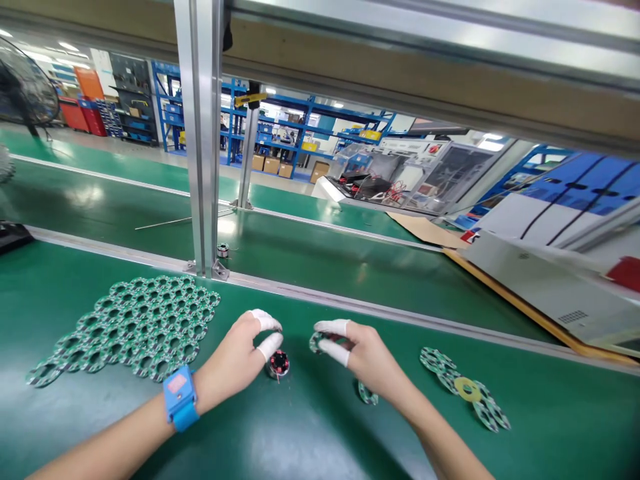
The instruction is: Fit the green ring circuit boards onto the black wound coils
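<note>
My left hand [243, 350], with white finger cots and a blue wrist strap [181, 398], is curved just behind and beside a small round wound coil part [279, 364] with a red and black top. A small gap shows between its thumb and fingertips, and I see nothing in them. Between the covered thumb and fingers of my right hand [360, 343] is a green ring-shaped circuit board [315, 343], partly hidden by the fingers. Another green ring board [367, 393] lies on the mat below the right wrist.
Many green ring boards [145, 327] lie in a packed sheet at left. More ring boards [437, 363] and a yellow ring [467, 389] lie at right. An aluminium post [200, 133] and rail [320, 303] border the work area, with a small coil part [223, 251] behind.
</note>
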